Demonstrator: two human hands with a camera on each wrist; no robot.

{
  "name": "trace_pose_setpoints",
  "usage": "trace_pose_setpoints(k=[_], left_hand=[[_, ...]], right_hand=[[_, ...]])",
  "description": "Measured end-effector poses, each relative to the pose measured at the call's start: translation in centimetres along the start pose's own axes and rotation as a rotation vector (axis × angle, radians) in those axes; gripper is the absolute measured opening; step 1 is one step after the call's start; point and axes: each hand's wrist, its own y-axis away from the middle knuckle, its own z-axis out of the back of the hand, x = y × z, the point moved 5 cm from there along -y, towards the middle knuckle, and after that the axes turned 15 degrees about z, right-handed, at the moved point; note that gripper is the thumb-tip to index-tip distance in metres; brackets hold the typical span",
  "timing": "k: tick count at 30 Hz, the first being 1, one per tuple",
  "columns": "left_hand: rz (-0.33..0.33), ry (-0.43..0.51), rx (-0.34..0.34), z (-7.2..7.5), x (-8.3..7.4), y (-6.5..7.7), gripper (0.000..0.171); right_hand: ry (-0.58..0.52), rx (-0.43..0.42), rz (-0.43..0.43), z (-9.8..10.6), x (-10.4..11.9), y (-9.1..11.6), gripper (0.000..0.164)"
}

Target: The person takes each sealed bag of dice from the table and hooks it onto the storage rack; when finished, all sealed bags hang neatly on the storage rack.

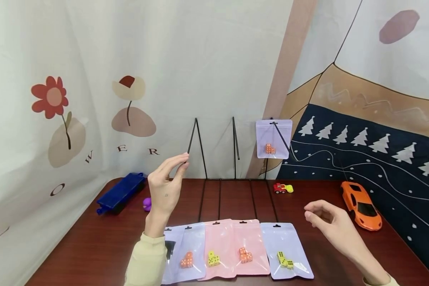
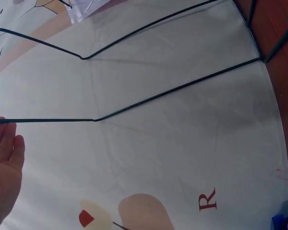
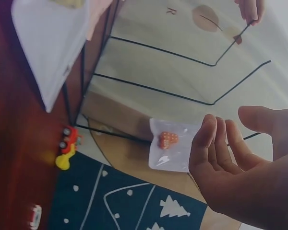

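My left hand [image 1: 165,188] pinches the front tip of the leftmost prong [image 1: 201,150] of a black wire display rack. In the left wrist view its thumb and fingers close on the rod end [image 2: 48,120]. My right hand [image 1: 337,230] hovers over the right of the table, fingers loosely bent and holding nothing. From the rack's right prong hangs a lilac zip bag [image 1: 262,133] with orange dice. Below the rack lie a lilac bag [image 1: 196,238] with orange dice, pink bags [image 1: 248,236] with yellow and orange dice, and a blue-lilac bag [image 1: 282,236] with yellow dice.
An orange toy car [image 1: 361,206] stands at the right edge, and a small red and yellow toy truck [image 1: 282,188] at the back. A blue toy piece [image 1: 121,193] and a purple toy [image 1: 147,204] lie at left. A printed curtain [image 1: 218,59] hangs behind the table.
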Motion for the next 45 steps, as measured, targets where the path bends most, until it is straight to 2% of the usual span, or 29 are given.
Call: trace_pose_setpoints(k=[8, 17, 21, 24, 30, 38, 45], left_hand=[[0.002, -0.009, -0.001, 0.1, -2.1, -0.3, 0.023], [0.012, -0.002, -0.011, 0.0, -1.9, -0.3, 0.024], [0.008, 0.004, -0.018, 0.0, -1.9, -0.3, 0.025], [0.004, 0.002, -0.015, 0.0, -2.1, -0.3, 0.023], [0.007, -0.006, -0.009, 0.0, -2.3, -0.4, 0.021], [0.013, 0.000, -0.005, 0.0, -2.1, -0.4, 0.022], [0.014, 0.004, -0.001, -0.1, -2.0, -0.4, 0.022]], right_hand=[[-0.043, 0.042, -0.071, -0.7, -0.6, 1.3, 0.022], [-0.073, 0.133, -0.199, -1.4, -1.8, 2.5, 0.027], [-0.108, 0.151, -0.224, -1.8, -2.4, 3.0, 0.027], [-0.155, 0.185, -0.191, -2.2, -2.7, 3.4, 0.026], [-0.241, 0.305, -0.148, -3.0, -3.3, 3.8, 0.031], [-0.267, 0.392, -0.213, -3.3, -4.6, 4.6, 0.032], [-0.262, 0.461, -0.186, -3.4, -5.5, 5.5, 0.026]])
